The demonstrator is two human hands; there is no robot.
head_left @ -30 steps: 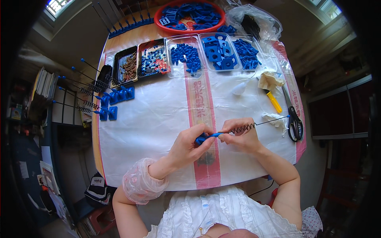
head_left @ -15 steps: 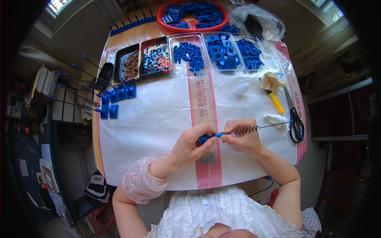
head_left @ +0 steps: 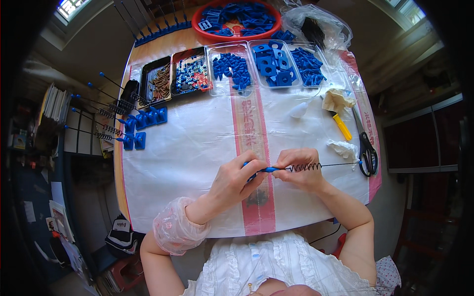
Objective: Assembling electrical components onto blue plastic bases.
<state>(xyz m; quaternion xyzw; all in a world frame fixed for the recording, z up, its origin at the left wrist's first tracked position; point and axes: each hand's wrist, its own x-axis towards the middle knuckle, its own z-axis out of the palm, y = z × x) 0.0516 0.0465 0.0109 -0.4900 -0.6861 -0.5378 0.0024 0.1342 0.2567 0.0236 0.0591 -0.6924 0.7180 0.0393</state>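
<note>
Over the pink stripe of the white table cover, my left hand (head_left: pixel 236 178) is closed around a blue plastic piece (head_left: pixel 269 169) with a narrow tip pointing right. My right hand (head_left: pixel 302 170) pinches a black coiled spring rod (head_left: pixel 340 164) close to that tip. From my right hand the coil and its thin straight end stretch rightward to a small blue bead. The blue tip and the rod's end meet between my hands; my fingers hide part of the joint. Similar blue bases with spring rods (head_left: pixel 143 120) stand at the table's left.
Along the back are a black tray of brass-coloured screws (head_left: pixel 160 83), a tray of small nuts (head_left: pixel 191 76) and clear trays of blue parts (head_left: pixel 274 64). Behind them sits a red basin (head_left: pixel 197 27). Black scissors (head_left: pixel 366 155) and a yellow-handled tool (head_left: pixel 341 127) lie on the right.
My left hand has turned slightly, with its fingers wrapping further over the blue piece. More of the blue tip shows between my hands, which stay in nearly the same place.
</note>
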